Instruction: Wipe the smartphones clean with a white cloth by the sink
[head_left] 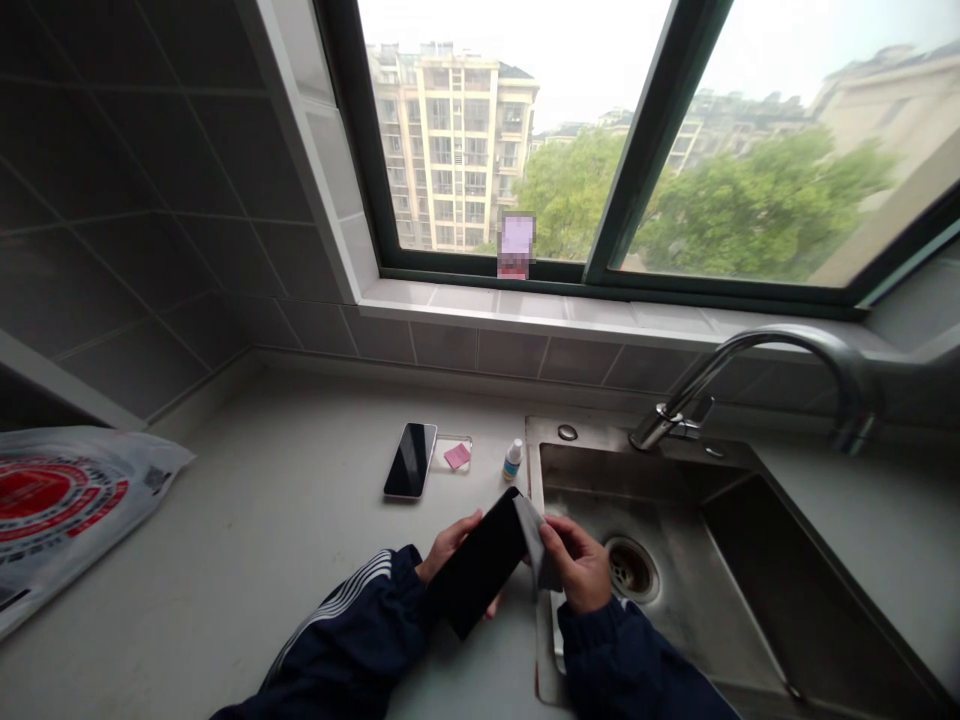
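My left hand [452, 543] grips a flat black rectangular slab [480, 562], like a phone or small tablet, by its long edges. The slab is tilted over the counter beside the sink. At its upper right corner my right hand [579, 560] pinches a thin grey cloth [531, 530], which lies against the slab's edge. Just beyond the hands stands a small white-capped bottle [513, 460] with a blue label. To its left lie a dark-screened phone [411, 461], a clear phone case [466, 442] and a piece of pink paper [457, 457].
The stainless steel sink [667, 530] with a drain [631, 568] is at right, under a curved faucet [757, 340]. A white plastic bag [75, 500] with red print rests on the left of the counter [300, 480]. A window [517, 130] rises behind.
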